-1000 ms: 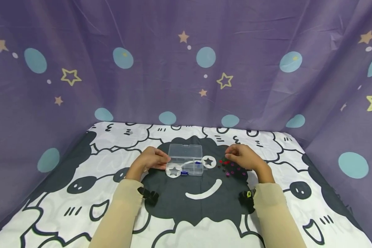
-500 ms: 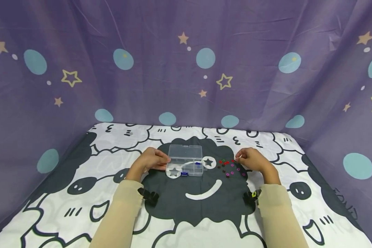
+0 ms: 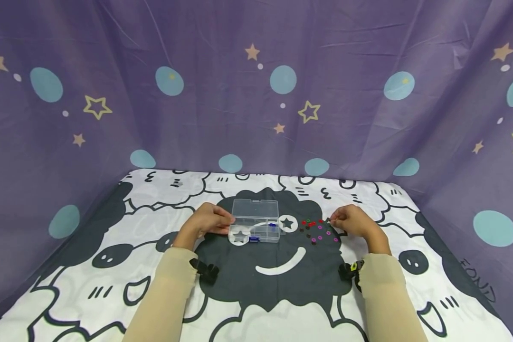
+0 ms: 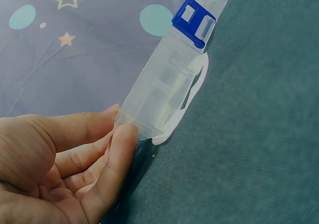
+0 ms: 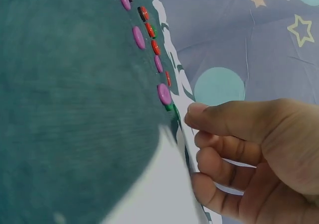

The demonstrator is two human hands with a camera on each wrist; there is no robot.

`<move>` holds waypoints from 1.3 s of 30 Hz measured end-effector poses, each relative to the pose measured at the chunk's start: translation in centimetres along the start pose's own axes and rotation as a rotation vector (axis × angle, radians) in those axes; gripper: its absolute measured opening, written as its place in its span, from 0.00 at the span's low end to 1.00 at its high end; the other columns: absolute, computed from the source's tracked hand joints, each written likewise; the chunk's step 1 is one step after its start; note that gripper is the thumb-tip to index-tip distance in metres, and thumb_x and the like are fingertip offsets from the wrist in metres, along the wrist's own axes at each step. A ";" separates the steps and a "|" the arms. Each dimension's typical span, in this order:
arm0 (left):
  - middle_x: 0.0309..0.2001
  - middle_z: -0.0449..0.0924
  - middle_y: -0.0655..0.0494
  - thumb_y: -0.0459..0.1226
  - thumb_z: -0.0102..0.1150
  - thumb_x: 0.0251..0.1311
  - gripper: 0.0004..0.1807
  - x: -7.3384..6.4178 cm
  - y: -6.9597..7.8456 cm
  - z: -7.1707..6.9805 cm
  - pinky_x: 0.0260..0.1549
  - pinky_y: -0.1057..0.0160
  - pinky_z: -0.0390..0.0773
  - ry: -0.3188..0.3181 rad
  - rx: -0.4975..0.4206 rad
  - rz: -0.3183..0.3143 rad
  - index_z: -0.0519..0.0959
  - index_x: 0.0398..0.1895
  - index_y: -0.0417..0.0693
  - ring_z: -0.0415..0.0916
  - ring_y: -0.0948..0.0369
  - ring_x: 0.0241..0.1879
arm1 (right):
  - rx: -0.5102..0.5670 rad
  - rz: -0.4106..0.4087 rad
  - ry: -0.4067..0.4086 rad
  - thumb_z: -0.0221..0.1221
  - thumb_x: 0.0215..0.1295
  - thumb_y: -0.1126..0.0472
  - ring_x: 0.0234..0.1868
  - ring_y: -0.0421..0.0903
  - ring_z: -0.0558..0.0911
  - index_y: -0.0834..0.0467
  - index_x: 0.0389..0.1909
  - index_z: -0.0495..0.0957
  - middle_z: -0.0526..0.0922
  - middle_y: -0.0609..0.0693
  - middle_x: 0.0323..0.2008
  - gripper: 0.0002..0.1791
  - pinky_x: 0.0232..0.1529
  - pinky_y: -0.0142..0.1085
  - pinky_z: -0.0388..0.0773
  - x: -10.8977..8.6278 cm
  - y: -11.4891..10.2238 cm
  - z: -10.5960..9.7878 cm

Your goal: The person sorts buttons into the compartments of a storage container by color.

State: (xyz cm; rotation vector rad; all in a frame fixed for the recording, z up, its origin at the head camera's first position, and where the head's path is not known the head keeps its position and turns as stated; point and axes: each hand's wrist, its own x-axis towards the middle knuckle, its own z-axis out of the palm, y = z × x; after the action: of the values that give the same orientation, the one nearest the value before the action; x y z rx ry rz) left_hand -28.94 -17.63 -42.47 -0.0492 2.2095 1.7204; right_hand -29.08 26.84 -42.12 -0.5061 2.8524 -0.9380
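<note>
A clear plastic compartment box (image 3: 262, 233) lies on the cloth with its lid (image 3: 255, 209) raised at the back. My left hand (image 3: 209, 219) pinches its left end between thumb and fingers. A blue latch (image 4: 194, 22) shows on the box's front in the left wrist view. To the right are several small button-like pieces, including red (image 3: 312, 224), purple (image 5: 164, 94) and dark ones (image 3: 308, 236). My right hand (image 3: 355, 221) is at their right side, fingers bent and thumb apart from them. Its fingertips are close to a green piece (image 5: 172, 108); whether they touch it is unclear.
The table is covered by a black and white cartoon cloth (image 3: 278, 285). A purple curtain (image 3: 222, 128) with stars and dots hangs behind it and along the sides. Small black cameras are strapped to both wrists.
My right hand has moved right from above the small pieces to beside them, uncovering red, green and purple ones. The left hand and the box have stayed in place.
</note>
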 end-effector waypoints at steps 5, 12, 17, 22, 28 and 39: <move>0.40 0.84 0.42 0.29 0.67 0.65 0.09 0.0 0.0 0.0 0.34 0.61 0.90 -0.001 0.002 -0.002 0.85 0.46 0.32 0.86 0.58 0.29 | 0.016 0.032 -0.009 0.61 0.65 0.70 0.28 0.41 0.77 0.63 0.35 0.85 0.84 0.46 0.27 0.05 0.27 0.35 0.77 0.1 0.2 0.2; 0.41 0.84 0.42 0.29 0.67 0.65 0.09 0.0 0.0 0.0 0.34 0.61 0.90 0.005 0.007 -0.004 0.85 0.46 0.32 0.86 0.58 0.29 | 0.010 0.034 -0.006 0.65 0.65 0.67 0.28 0.42 0.78 0.63 0.35 0.85 0.85 0.47 0.27 0.02 0.29 0.37 0.78 0.3 0.2 0.5; 0.40 0.84 0.42 0.28 0.67 0.65 0.09 0.0 0.1 0.0 0.34 0.60 0.90 0.000 0.003 -0.001 0.85 0.46 0.32 0.86 0.58 0.29 | 0.004 0.035 -0.001 0.66 0.64 0.67 0.29 0.42 0.78 0.63 0.34 0.84 0.84 0.46 0.27 0.03 0.28 0.37 0.78 0.3 0.1 0.6; 0.40 0.84 0.42 0.29 0.67 0.65 0.09 0.0 0.1 0.0 0.34 0.60 0.90 0.004 0.008 -0.004 0.85 0.46 0.33 0.86 0.58 0.29 | 0.015 0.039 0.003 0.66 0.62 0.68 0.28 0.43 0.77 0.63 0.34 0.83 0.82 0.47 0.26 0.02 0.29 0.37 0.77 0.4 0.1 0.6; 0.40 0.84 0.42 0.29 0.68 0.65 0.09 0.0 0.1 -0.1 0.34 0.61 0.90 0.010 0.009 -0.004 0.85 0.45 0.33 0.86 0.58 0.29 | 0.019 0.054 -0.015 0.64 0.63 0.68 0.28 0.42 0.77 0.63 0.34 0.83 0.82 0.47 0.26 0.01 0.29 0.36 0.76 0.5 -0.1 0.7; 0.39 0.83 0.41 0.29 0.68 0.64 0.09 0.0 -0.1 0.0 0.34 0.60 0.90 0.006 0.004 -0.001 0.85 0.45 0.33 0.86 0.58 0.28 | 0.009 0.011 -0.063 0.60 0.64 0.70 0.27 0.41 0.75 0.63 0.32 0.83 0.81 0.45 0.25 0.04 0.28 0.34 0.74 -0.1 -0.2 0.3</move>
State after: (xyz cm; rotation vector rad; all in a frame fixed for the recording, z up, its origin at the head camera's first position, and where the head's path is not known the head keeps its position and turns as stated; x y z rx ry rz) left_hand -28.95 -17.66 -42.58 -0.0539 2.2171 1.7175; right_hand -28.85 26.53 -42.27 -0.5088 2.7907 -0.9159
